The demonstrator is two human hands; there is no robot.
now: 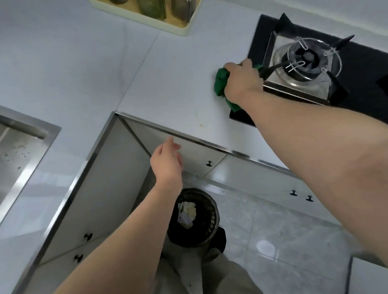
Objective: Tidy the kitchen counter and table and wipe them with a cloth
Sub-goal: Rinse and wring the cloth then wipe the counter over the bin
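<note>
My right hand (pixel 241 81) grips a bunched green cloth (pixel 220 80) and presses it on the white counter (pixel 174 80), right at the left edge of the black gas stove (pixel 364 77). My left hand (pixel 167 161) hovers below the counter's metal-trimmed front edge, in front of the cabinet doors, fingers loosely apart and holding nothing. A small yellowish stain (pixel 201 125) shows on the counter near the front edge.
A cream tray (pixel 136 15) with bottles and a glass stands at the back of the counter. A steel sink (pixel 11 145) lies at the left. On the floor below, a black bin (pixel 206 225) holds crumpled paper. The stove's burner (pixel 305 57) has a metal pot support.
</note>
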